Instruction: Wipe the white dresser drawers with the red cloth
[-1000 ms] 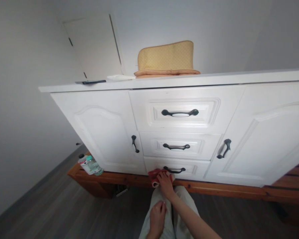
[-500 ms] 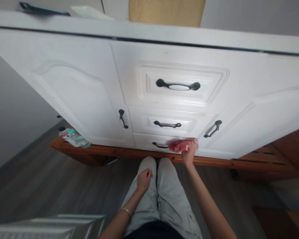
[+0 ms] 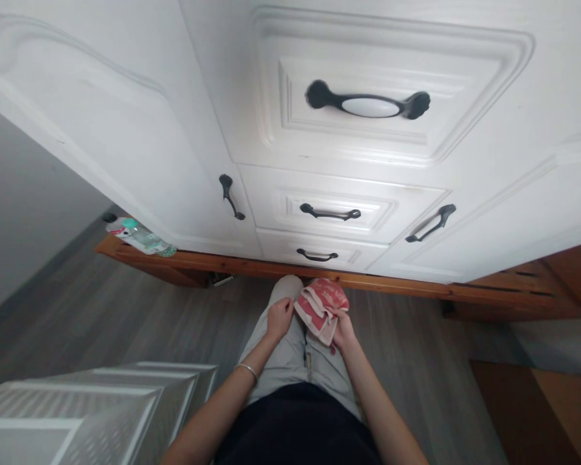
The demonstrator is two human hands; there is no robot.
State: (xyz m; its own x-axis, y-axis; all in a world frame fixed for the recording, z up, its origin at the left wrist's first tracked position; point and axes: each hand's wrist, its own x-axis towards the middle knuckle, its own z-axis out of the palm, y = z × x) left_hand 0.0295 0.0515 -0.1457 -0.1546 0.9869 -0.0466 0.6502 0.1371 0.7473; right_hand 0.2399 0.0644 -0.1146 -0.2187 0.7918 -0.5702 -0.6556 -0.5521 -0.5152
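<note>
Two hands over the lap: right hand grips a red cloth, left hand loosely curled, holding nothing, touching the cloth's edge. Cupboard at twelve o'clock.

The white cabinet front closed off the whole space ahead of the hands; all three drawers and both doors were shut. Protruding dark handles stood out from it: the bottom drawer handle nearest, the middle drawer handle above it. The wooden base projected below the cabinet, just beyond the knees. Open floor lay to the left, bounded by a ribbed white panel and a plastic bottle on the base's left end. The floor to the right was open up to a wooden board.
</note>
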